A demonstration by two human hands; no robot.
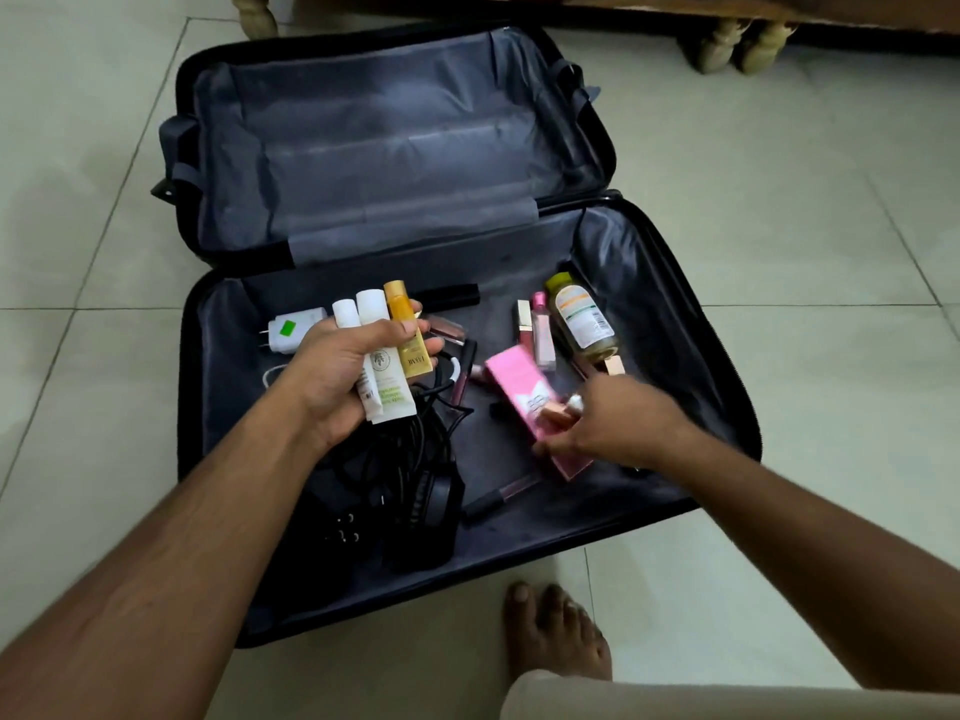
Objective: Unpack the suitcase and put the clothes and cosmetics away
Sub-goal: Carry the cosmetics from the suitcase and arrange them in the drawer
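While lying open on a tiled floor, suitcase: cosmetics in its near half.
Left hand: curled round three tubes (two white, one yellow).
Right hand: at 4 o'clock, fingers pinching a pink box.
Bottle: at 2 o'clock.
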